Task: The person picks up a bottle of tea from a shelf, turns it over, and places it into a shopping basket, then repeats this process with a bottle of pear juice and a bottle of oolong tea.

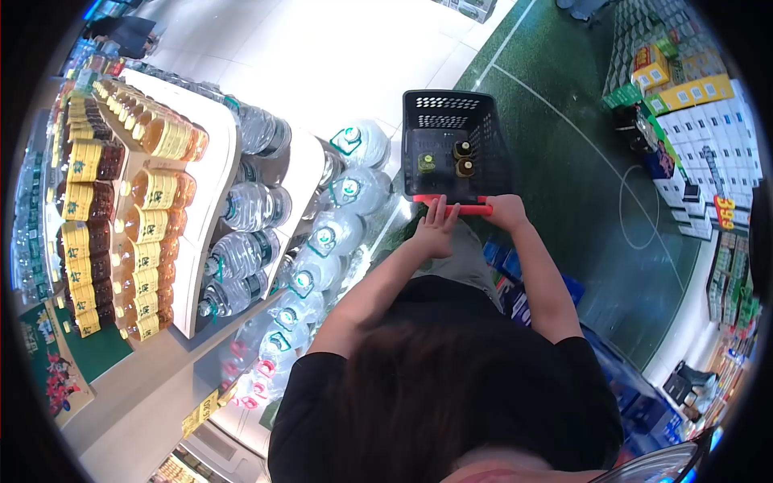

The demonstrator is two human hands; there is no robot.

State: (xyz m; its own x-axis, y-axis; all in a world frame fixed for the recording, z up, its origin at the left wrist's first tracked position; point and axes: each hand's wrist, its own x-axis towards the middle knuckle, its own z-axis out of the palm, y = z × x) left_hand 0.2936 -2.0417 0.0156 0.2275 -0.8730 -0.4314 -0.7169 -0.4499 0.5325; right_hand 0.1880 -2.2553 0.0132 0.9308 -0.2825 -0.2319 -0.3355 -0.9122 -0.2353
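A black basket (493, 121) with perforated walls stands in front of me, a red handle (471, 210) along its near side. Inside are two dark-capped bottles (465, 167) standing close together and one green-capped bottle (427, 163) to their left. My right hand (507, 212) is closed round the right end of the handle. My left hand (437, 231) lies at the handle's left part, its fingers stretched out and slightly apart over the red bar.
Left of me, shelves hold yellow-labelled bottles (150, 229) and big water bottles (248, 251). Large water jugs (338, 233) line the floor beside the basket. Dark green floor (568, 173) lies to the right, with stacked white boxes (713, 137) beyond. A person (125, 34) is at the upper left.
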